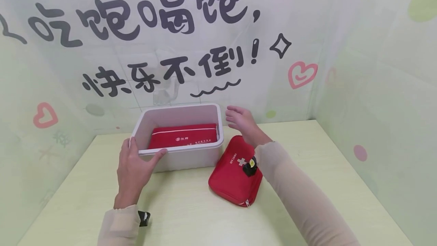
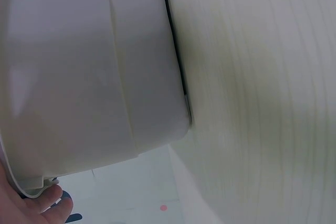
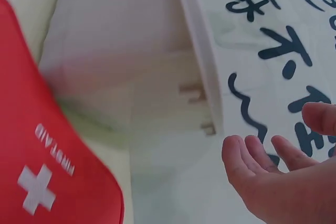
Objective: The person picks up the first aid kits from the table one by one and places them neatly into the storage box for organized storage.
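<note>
A white plastic bin stands on the table towards the back wall. Inside it lies a red pouch with white lettering. My left hand grips the bin's front left corner, thumb over the front rim; its fingers curl round the rim in the left wrist view. To the right of the bin, my right hand is held in the air with relaxed fingers, holding nothing. Below that hand a red first aid bag with a white cross lies on the table, partly hidden by the right forearm.
The pale wood-grain table is bounded by a back wall with large dark lettering and by side walls with printed hearts and dots. A black wrist camera sits by the right sleeve, over the bag.
</note>
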`<state>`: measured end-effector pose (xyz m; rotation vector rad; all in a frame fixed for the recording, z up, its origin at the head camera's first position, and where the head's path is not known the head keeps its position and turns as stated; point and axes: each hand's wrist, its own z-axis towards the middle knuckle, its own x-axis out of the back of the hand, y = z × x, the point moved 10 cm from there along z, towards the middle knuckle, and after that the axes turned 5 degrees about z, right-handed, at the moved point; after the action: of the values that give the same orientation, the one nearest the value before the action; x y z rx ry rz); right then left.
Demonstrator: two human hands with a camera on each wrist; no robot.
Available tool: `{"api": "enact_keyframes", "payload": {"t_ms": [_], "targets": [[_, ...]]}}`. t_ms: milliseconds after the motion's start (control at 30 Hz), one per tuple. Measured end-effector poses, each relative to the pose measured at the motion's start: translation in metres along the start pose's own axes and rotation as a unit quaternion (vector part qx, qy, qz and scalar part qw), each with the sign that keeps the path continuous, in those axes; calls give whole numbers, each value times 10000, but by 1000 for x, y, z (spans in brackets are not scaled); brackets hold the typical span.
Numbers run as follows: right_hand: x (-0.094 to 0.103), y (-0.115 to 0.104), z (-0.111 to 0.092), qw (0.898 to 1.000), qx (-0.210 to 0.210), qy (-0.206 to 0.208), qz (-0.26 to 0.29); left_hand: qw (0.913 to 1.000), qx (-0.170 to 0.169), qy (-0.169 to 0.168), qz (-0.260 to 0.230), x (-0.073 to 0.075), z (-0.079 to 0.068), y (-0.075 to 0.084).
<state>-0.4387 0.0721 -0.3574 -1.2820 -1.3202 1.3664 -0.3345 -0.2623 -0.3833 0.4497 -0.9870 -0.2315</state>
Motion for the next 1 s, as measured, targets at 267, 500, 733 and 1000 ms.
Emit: {"api": "enact_keyframes", "payload": {"t_ms": [267, 500, 733, 1000], "targets": [[36, 22, -1, 9981, -126, 264, -549, 10000, -14, 9, 16, 1, 0, 0], [57, 38, -4, 9950, -193, 314, -931, 10000, 34, -45, 56, 0, -1, -2], [81, 58, -7, 9859, -484, 458, -1534, 10000, -4, -7, 0, 0, -1, -1], [96, 70, -11, 9800, -682, 467, -1813, 10000, -29, 22, -12, 1, 0, 0]]}}
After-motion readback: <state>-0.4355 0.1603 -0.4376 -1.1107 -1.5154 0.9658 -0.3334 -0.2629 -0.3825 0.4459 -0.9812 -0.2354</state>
